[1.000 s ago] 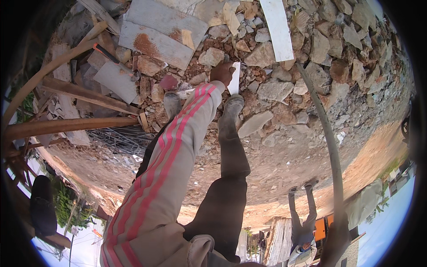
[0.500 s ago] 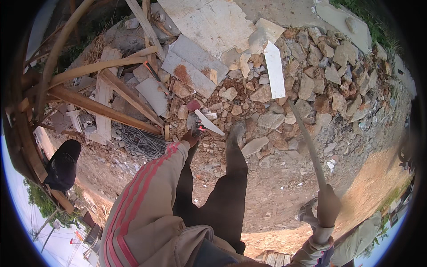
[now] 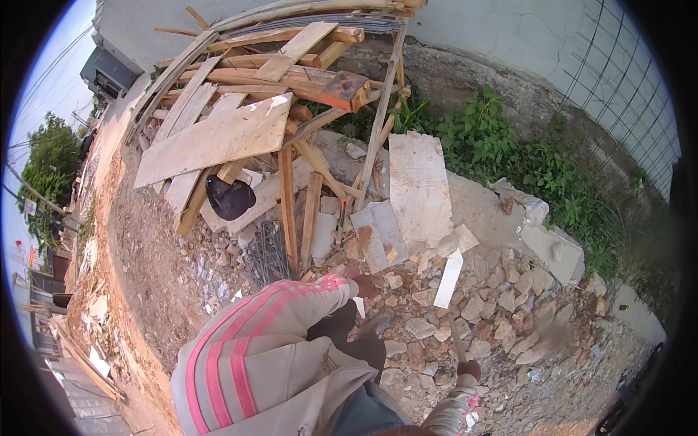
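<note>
My left hand (image 3: 366,285) is low over the edge of the rubble, at the end of a pale sleeve with pink stripes. Its fingers are small and dark, and whether they hold anything cannot be made out. Just below it shows a narrow white piece (image 3: 360,307), partly hidden by my arm and leg. Lower and to the right, my right hand (image 3: 469,370) is closed round a long grey-brown stick (image 3: 456,338). The stick points away from me over broken stones (image 3: 502,309). Near its far end lies a flat white strip (image 3: 448,280).
Wooden beams and planks (image 3: 269,80) are heaped at the far left, with a black bag (image 3: 230,198) beneath. Metal rods (image 3: 269,251) lie near my left arm. Pale boards (image 3: 420,189) lie ahead; green plants (image 3: 494,138) and a wall (image 3: 502,43) stand behind. An orange-handled tool (image 3: 341,218) rests among the debris.
My view has swung up and left, bringing the woodpile, plants and wall into sight. My left hand has shifted beside the narrow white piece. My right hand still grips the stick.
</note>
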The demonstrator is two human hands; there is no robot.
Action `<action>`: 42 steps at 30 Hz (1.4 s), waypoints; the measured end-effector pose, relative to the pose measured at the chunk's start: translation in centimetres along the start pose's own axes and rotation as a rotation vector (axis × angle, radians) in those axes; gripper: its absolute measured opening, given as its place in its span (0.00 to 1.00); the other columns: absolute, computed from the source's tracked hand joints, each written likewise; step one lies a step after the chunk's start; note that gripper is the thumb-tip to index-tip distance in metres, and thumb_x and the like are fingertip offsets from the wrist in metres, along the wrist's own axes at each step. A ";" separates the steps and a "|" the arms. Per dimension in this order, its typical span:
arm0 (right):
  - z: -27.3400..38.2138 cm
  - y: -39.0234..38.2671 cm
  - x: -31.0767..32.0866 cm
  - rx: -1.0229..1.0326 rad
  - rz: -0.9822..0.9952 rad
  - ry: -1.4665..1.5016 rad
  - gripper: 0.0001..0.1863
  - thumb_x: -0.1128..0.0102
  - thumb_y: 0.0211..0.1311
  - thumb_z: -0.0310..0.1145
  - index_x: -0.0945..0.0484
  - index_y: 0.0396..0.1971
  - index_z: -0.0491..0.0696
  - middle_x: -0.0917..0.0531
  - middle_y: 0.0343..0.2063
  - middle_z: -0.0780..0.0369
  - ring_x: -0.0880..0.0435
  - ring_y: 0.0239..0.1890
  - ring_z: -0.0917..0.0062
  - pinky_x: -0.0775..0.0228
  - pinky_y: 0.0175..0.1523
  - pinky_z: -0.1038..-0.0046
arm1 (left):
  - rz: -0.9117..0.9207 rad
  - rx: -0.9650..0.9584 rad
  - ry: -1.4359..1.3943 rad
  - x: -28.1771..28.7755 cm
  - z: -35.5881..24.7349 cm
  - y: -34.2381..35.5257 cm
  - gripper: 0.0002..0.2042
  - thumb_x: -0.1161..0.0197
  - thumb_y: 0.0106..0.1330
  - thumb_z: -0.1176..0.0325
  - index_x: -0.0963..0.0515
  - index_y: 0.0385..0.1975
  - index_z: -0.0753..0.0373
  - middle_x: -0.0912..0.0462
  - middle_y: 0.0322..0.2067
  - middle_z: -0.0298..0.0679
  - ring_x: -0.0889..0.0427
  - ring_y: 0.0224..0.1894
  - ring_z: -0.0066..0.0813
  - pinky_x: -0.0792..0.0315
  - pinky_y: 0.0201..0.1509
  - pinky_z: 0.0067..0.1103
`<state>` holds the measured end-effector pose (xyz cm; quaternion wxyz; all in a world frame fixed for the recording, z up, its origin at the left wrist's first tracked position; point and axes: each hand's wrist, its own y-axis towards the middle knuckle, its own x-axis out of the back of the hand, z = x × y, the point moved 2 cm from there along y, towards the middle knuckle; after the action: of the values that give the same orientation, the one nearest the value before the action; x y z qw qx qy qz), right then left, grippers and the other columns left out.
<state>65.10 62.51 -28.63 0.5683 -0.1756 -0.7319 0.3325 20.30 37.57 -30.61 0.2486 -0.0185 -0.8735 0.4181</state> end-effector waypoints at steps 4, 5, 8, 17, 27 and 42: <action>-0.5 1.4 -3.4 0.043 0.009 0.068 0.22 0.37 0.56 0.48 0.19 0.38 0.42 0.14 0.33 0.53 0.13 0.37 0.60 0.21 0.43 0.58 | -0.188 -0.079 -0.014 7.3 -2.6 -4.7 0.26 0.43 0.65 0.45 0.26 0.59 0.51 0.19 0.51 0.48 0.21 0.53 0.46 0.30 0.60 0.34; -0.5 2.3 -4.5 0.072 0.050 0.093 0.23 0.36 0.55 0.48 0.19 0.38 0.42 0.14 0.33 0.52 0.13 0.36 0.59 0.21 0.43 0.59 | -0.264 -0.066 -0.048 8.1 -0.5 -5.8 0.25 0.42 0.65 0.48 0.25 0.58 0.52 0.19 0.50 0.48 0.20 0.52 0.46 0.29 0.59 0.34; -2.0 2.8 -8.0 0.063 0.147 0.156 0.25 0.34 0.53 0.48 0.19 0.40 0.40 0.13 0.33 0.50 0.12 0.36 0.59 0.20 0.42 0.60 | -0.474 0.005 -0.185 11.7 1.8 -10.9 0.23 0.38 0.62 0.50 0.21 0.54 0.54 0.15 0.41 0.48 0.15 0.44 0.41 0.24 0.50 0.31; 2.4 -1.5 -4.1 0.071 0.267 0.326 0.24 0.36 0.56 0.48 0.19 0.39 0.41 0.15 0.31 0.50 0.13 0.35 0.60 0.21 0.43 0.60 | -0.123 0.437 0.281 3.3 26.2 -14.0 0.22 0.41 0.62 0.44 0.16 0.41 0.57 0.16 0.44 0.51 0.17 0.48 0.48 0.26 0.54 0.36; 12.2 1.4 13.3 0.012 0.285 0.454 0.22 0.40 0.59 0.49 0.19 0.37 0.41 0.16 0.28 0.50 0.15 0.34 0.61 0.23 0.45 0.61 | -0.293 0.211 -0.087 27.1 6.1 13.6 0.18 0.40 0.64 0.54 0.19 0.49 0.55 0.15 0.44 0.43 0.16 0.48 0.39 0.25 0.52 0.30; 33.5 4.6 49.3 0.097 0.199 1.282 0.11 0.44 0.71 0.37 0.28 0.45 0.46 0.28 0.19 0.66 0.31 0.14 0.83 0.38 0.17 0.80 | -0.254 0.116 -0.333 38.2 -2.8 26.8 0.19 0.38 0.61 0.47 0.17 0.43 0.53 0.14 0.42 0.42 0.17 0.47 0.42 0.25 0.53 0.32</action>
<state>18.33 87.50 -1.00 0.8661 -0.3805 -0.2120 0.2454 -16.63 66.23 -32.95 0.1522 0.1752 -0.8723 0.4303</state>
